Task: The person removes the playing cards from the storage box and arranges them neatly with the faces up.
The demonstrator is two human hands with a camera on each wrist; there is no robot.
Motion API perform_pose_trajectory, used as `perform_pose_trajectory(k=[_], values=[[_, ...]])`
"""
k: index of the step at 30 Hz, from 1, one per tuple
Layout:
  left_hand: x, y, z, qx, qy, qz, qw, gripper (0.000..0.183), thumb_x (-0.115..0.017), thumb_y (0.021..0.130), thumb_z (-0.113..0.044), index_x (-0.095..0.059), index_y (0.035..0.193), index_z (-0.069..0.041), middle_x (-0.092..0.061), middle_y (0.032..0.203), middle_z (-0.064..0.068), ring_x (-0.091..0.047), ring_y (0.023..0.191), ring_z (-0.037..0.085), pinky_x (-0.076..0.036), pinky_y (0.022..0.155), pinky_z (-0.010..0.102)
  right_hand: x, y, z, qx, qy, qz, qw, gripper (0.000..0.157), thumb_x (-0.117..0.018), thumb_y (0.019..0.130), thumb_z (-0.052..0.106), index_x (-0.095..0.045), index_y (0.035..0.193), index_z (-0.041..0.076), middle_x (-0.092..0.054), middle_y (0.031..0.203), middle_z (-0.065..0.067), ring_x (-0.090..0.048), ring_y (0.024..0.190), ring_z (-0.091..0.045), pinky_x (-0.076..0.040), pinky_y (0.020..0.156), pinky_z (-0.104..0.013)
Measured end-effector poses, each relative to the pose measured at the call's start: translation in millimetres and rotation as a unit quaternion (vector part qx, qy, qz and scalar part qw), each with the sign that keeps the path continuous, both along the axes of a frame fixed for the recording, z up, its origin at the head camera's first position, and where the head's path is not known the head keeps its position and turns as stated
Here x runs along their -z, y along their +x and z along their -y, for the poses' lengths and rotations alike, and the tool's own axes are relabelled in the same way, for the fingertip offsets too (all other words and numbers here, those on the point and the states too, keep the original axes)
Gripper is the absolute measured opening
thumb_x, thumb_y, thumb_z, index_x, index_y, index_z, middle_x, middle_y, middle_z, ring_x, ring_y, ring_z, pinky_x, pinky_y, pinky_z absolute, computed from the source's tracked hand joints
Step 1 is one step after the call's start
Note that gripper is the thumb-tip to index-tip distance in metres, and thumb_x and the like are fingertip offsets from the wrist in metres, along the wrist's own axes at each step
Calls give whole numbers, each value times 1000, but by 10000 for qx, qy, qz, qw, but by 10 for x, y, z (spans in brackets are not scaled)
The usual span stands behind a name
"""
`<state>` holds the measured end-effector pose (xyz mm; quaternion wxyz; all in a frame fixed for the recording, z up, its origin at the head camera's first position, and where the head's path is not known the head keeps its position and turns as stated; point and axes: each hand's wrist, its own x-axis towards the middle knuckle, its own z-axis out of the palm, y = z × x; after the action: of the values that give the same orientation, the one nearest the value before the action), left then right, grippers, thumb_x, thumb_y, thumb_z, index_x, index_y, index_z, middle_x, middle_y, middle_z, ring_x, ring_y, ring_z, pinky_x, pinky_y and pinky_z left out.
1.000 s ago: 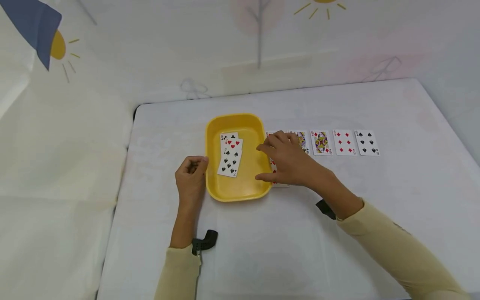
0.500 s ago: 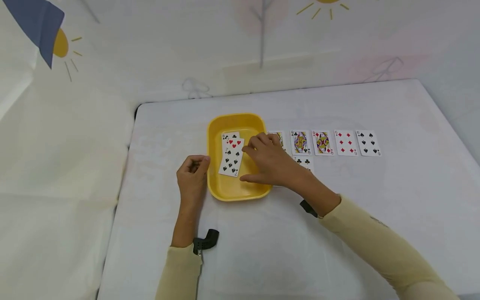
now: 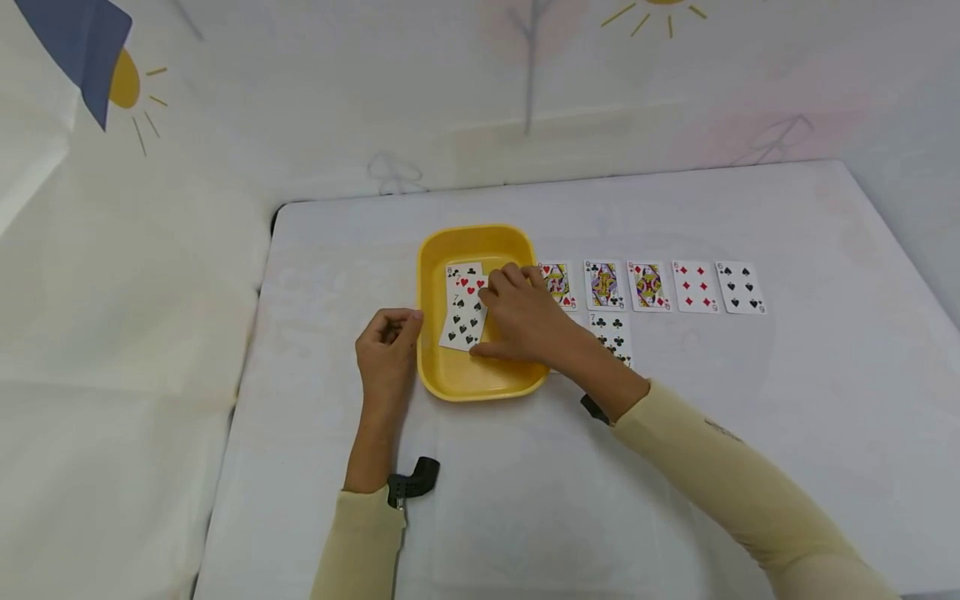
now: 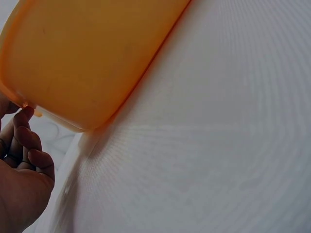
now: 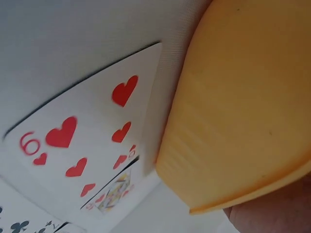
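A yellow plastic tray (image 3: 480, 383) stands on the table with several playing cards inside. The seven of spades (image 3: 462, 323) lies over the seven of hearts (image 3: 467, 286), and the eight of clubs (image 3: 453, 272) shows behind. My left hand (image 3: 387, 354) pinches the tray's left rim between thumb and curled fingers; in the left wrist view its fingertips meet the rim of the tray (image 4: 87, 58). My right hand (image 3: 521, 321) reaches over the right rim, thumb and fingers spread at the right edge of the seven of spades. Its fingertips are hidden by the tray wall in the right wrist view.
Right of the tray, a row holds the queen of hearts (image 3: 557, 286), queen of clubs (image 3: 604, 285), queen of diamonds (image 3: 648, 287), six of diamonds (image 3: 695, 287) and six of spades (image 3: 740, 287). Below are the seven of clubs (image 3: 611, 333) and six of hearts (image 5: 92, 126).
My right hand has moved left and into the tray, up to the seven of spades, uncovering the queens and the seven of clubs. My left hand stays on the rim.
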<state>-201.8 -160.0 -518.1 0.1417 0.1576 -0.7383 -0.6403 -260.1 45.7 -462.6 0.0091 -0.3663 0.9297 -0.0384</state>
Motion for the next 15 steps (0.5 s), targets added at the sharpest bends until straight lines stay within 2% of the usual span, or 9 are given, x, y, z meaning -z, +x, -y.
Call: perform_pose_trajectory(k=[9, 15], values=[[-3, -6, 1, -11, -1, -55, 10000, 28, -75, 90, -35, -72, 98, -9, -64, 89, 7, -56, 77, 19, -47, 67, 21, 25, -48, 143, 369, 423, 306, 9980, 81, -72, 73, 73, -65, 116, 5, -49, 116, -11, -35, 111, -28, -27, 100, -46], [-1, -9, -4, -23, -23, 26, 10000, 28, -75, 90, -37, -71, 98, -10, -64, 90, 7, -56, 78, 19, -48, 68, 22, 56, -71, 169, 495, 542, 334, 9967, 80, -73, 72, 73, -66, 113, 5, -50, 114, -11, -36, 112, -29, -27, 101, -47]])
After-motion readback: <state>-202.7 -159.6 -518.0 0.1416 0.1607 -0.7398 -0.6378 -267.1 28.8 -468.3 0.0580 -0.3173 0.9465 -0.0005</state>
